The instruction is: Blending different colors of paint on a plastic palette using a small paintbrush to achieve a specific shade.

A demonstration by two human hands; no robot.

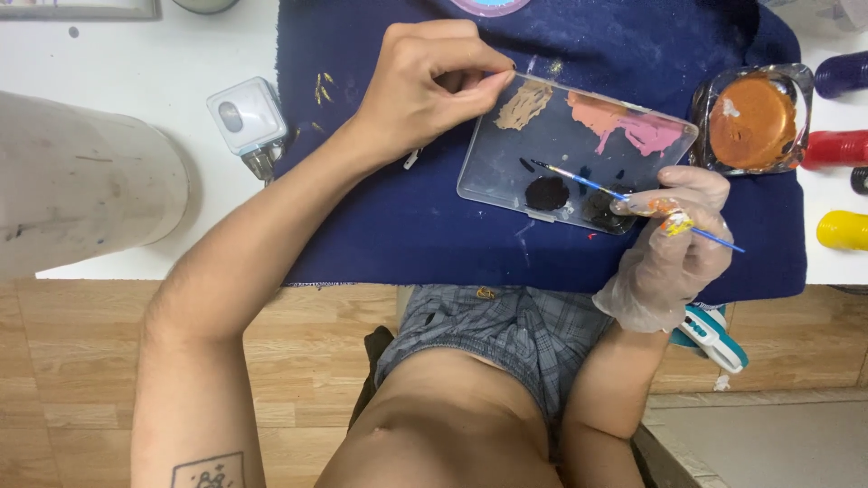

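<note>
- Head view: my right hand (669,244), in a thin clear glove, has its fingers closed around a fine paintbrush (633,199); the blue handle sticks out behind the fingers and the tip reaches ahead of them into the clear plastic palette (579,154)
- The brush tip sits just beside the dark blob of paint (547,192), a little beyond my gloved fingertips
- My left hand (425,90) is bare, fingers curled shut with thumb and forefinger pinched at the palette's far corner, right by the tan smear (524,107); whether they hold something tiny there I cannot tell
- Risk, as I judge it: the pinch on one corner could tip or slide the palette on the blue towel (389,217), and wet pink paint (633,131) could run over the edge
- Another risk: the brush handle swings close to the glass dish of orange paint (752,120), just past my right fingers, and a wide stroke could knock it
- Pose: left forearm crosses diagonally from the lower left, wrist bent inward; right forearm rises from below, wrist cocked so the brush points left
- Red (836,147) and yellow (843,229) bottles lie well outside the right fingers
</note>
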